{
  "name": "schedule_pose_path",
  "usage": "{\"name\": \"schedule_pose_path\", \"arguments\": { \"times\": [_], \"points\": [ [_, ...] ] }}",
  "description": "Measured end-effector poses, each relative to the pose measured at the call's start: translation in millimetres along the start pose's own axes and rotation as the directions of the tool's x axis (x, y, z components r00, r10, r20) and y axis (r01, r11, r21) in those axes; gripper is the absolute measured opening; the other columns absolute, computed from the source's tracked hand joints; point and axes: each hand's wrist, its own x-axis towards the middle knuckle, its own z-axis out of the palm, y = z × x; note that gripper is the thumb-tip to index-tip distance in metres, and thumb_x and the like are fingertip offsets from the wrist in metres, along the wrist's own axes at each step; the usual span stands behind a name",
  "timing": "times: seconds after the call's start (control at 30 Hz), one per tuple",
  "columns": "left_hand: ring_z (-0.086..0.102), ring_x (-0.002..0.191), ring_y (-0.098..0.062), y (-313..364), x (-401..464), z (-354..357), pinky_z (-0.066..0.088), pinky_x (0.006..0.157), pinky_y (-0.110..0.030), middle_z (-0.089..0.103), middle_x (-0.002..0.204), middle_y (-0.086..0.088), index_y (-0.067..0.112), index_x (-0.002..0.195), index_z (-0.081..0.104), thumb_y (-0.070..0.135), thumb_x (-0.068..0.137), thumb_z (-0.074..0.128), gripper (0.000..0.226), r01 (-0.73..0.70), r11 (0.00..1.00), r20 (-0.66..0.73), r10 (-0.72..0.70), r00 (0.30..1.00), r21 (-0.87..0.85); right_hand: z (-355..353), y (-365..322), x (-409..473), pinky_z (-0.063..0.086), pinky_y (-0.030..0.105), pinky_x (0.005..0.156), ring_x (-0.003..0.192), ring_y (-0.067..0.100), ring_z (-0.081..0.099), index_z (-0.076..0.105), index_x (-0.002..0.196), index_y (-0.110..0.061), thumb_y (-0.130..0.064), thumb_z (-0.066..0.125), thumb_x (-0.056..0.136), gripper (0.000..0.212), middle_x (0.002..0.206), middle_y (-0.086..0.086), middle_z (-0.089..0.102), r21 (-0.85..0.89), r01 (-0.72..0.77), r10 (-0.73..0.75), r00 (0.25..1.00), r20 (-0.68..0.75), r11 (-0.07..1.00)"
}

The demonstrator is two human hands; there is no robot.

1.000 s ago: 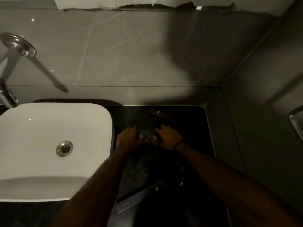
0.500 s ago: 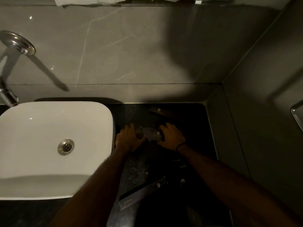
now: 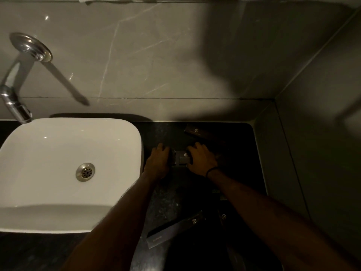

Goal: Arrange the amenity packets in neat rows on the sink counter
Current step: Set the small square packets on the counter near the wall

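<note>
A small dark amenity packet (image 3: 181, 158) with a pale logo lies on the black speckled counter (image 3: 166, 202) between my two hands. My left hand (image 3: 158, 161) presses against its left side and my right hand (image 3: 201, 158) grips its right side. Another dark packet (image 3: 197, 132) lies tilted near the back wall. A long dark packet (image 3: 175, 228) lies slanted near the front edge. Beside it a further packet (image 3: 224, 217) shows only its logo in deep shadow. The light is dim.
A white square basin (image 3: 64, 173) with a metal drain stands left of the counter. A chrome wall tap (image 3: 17, 90) reaches over its back left corner. Grey tiled walls close the counter at the back and on the right.
Both hands stay around the small packet in the middle of the counter. The two packets seen there a second ago now show as one face between my hands.
</note>
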Motion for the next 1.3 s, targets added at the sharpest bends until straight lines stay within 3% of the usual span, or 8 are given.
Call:
{"name": "schedule_pose_path", "arguments": {
  "times": [0.5,0.67,0.77,0.9,0.97,1.1,1.23,1.3],
  "points": [
    [0.047,0.118,-0.036,-1,0,0,0.049,0.086,-0.043,0.043,0.136,-0.015,0.012,0.125,0.052,0.013,0.080,0.071,0.049,-0.010,1.000,0.006,0.010,1.000,0.015,2,-8,3,0.046,0.057,0.102,0.132,0.037,0.040,0.044,0.137,-0.024,-0.029,0.075,0.077,0.067,0.144,0.012,0.038,0.003,-0.055,0.055,0.998,0.043,0.998],
    [0.036,0.128,-0.041,3,-2,-3,0.044,0.098,-0.055,0.036,0.142,-0.018,0.015,0.141,0.035,0.022,0.073,0.076,0.079,0.015,0.989,0.038,-0.021,0.999,0.144,-2,3,-8,0.046,0.056,0.100,0.129,0.038,0.043,0.040,0.140,-0.028,-0.041,0.080,0.068,0.083,0.140,0.012,0.042,0.078,-0.056,0.057,0.998,-0.008,0.995],
    [0.027,0.136,-0.044,9,-2,-7,0.036,0.106,-0.059,0.029,0.149,-0.021,0.012,0.145,0.027,0.031,0.068,0.077,0.094,-0.032,0.982,-0.008,0.034,0.999,0.188,-8,24,-29,0.047,0.051,0.099,0.126,0.035,0.048,0.042,0.139,-0.026,-0.047,0.073,0.075,0.074,0.137,0.011,0.047,0.095,-0.098,0.107,0.990,-0.094,0.991],
    [0.048,0.116,-0.041,34,-8,-4,0.045,0.090,-0.048,0.047,0.130,-0.022,0.005,0.129,0.046,0.027,0.076,0.067,0.060,-0.164,0.961,-0.159,0.201,0.966,0.222,-9,65,-80,0.049,0.049,0.095,0.118,0.036,0.053,0.047,0.135,-0.020,-0.037,0.066,0.080,0.060,0.129,0.012,0.054,0.123,-0.181,0.203,0.960,-0.192,0.976],
    [0.053,0.107,-0.035,53,-16,6,0.047,0.083,-0.043,0.051,0.123,-0.017,0.009,0.120,0.051,0.028,0.080,0.065,0.046,-0.243,0.954,-0.120,0.266,0.957,0.175,-7,84,-108,0.049,0.051,0.094,0.117,0.036,0.053,0.046,0.136,-0.017,-0.035,0.063,0.082,0.059,0.128,0.014,0.055,0.135,-0.236,0.261,0.941,-0.215,0.962],
    [0.051,0.119,-0.032,88,-37,37,0.047,0.092,-0.042,0.048,0.133,-0.015,0.012,0.123,0.049,0.023,0.086,0.061,0.040,-0.337,0.941,0.065,0.337,0.939,-0.003,0,109,-149,0.048,0.050,0.096,0.119,0.036,0.052,0.044,0.139,-0.012,-0.032,0.063,0.084,0.062,0.132,0.016,0.052,0.130,-0.337,0.356,0.920,-0.167,0.933],
    [0.050,0.124,-0.030,112,-47,60,0.044,0.103,-0.040,0.048,0.140,-0.012,0.016,0.138,0.043,0.018,0.086,0.064,0.056,-0.403,0.913,0.236,0.405,0.883,-0.061,11,107,-169,0.046,0.046,0.097,0.124,0.033,0.048,0.046,0.137,-0.018,-0.026,0.060,0.083,0.056,0.138,0.011,0.048,-0.045,-0.261,0.253,0.958,-0.136,0.964],
    [0.051,0.124,-0.029,119,-50,69,0.045,0.103,-0.042,0.050,0.139,-0.010,0.017,0.138,0.044,0.019,0.086,0.063,0.056,-0.421,0.907,0.276,0.413,0.868,-0.034,17,96,-168,0.045,0.045,0.099,0.126,0.033,0.048,0.052,0.132,-0.017,-0.021,0.060,0.082,0.051,0.138,0.010,0.051,-0.017,-0.185,0.182,0.977,-0.112,0.983]
  ]
}}
